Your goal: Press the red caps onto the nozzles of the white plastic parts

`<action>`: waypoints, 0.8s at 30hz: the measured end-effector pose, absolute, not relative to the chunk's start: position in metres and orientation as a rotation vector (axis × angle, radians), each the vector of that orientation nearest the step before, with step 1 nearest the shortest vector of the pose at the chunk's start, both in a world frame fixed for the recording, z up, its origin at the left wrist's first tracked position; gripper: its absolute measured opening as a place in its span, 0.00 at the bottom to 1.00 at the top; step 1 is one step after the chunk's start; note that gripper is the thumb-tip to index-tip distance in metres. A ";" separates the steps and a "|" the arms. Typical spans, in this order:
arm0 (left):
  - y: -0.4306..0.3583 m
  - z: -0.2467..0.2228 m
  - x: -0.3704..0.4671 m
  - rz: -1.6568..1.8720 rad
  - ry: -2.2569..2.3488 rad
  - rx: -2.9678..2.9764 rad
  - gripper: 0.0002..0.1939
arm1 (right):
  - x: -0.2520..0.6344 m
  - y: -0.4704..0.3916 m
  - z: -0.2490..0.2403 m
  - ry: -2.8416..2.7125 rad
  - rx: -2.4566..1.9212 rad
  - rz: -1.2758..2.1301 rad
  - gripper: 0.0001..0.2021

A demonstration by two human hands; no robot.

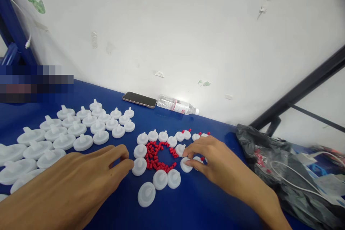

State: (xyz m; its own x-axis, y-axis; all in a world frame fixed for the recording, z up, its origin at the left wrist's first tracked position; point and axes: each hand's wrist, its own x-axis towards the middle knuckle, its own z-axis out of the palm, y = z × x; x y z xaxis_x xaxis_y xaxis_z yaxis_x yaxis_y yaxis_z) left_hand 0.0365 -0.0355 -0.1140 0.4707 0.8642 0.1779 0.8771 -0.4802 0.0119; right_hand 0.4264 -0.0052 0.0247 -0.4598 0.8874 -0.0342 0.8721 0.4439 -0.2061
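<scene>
Right hand (212, 160) pinching white disc (185, 165); left hand (88, 172) loose, empty, beside ring. Risk: knuckle sweep scatters red caps (159, 156) across bench (188, 205).

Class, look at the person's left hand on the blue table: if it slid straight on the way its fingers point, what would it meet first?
Most likely the white disc just beyond the left hand, whose fingertips almost touch it. Behind that lies the pile of red caps. Depth is hard to judge, so it might brush the neighbouring disc instead.

Phone (139, 99), water bottle (176, 105) (lying flat), black bag (280, 165).
</scene>
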 end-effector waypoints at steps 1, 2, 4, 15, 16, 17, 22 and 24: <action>-0.036 -0.114 0.037 -0.185 -1.514 -2.615 0.36 | 0.427 -0.005 0.026 -2.593 -1.612 0.322 0.07; -0.036 -0.113 0.037 -0.135 -1.481 -2.602 0.35 | 0.427 -0.006 0.027 -2.582 -1.637 0.343 0.10; -0.036 -0.113 0.037 -0.122 -1.452 -2.577 0.34 | 0.429 -0.006 0.028 -2.566 -1.691 0.383 0.15; -0.033 -0.073 0.049 -0.692 -1.335 -2.453 0.29 | 0.429 -0.011 0.033 -2.274 -1.426 0.608 0.11; -0.033 -0.067 0.054 -0.776 -1.321 -2.461 0.28 | 0.427 -0.013 0.033 -2.219 -1.390 0.658 0.12; -0.033 -0.060 0.059 -0.860 -1.305 -2.467 0.26 | 0.424 -0.015 0.032 -2.176 -1.357 0.713 0.12; -0.034 -0.039 0.080 -1.253 -1.034 -2.447 0.10 | 0.406 -0.017 0.021 -2.116 -1.188 0.775 0.09; -0.034 -0.034 0.086 -1.341 -0.974 -2.459 0.07 | 0.401 -0.015 0.015 -2.150 -1.156 0.617 0.08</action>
State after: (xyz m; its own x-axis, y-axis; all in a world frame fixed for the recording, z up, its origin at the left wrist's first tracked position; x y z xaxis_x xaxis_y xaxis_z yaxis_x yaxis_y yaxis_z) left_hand 0.0859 -0.0336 -0.0340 0.3800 0.4609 0.8019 0.6196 -0.7706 0.1493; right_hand 0.4012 -0.0151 0.0145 -0.4297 0.8534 0.2950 0.5671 0.5093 -0.6473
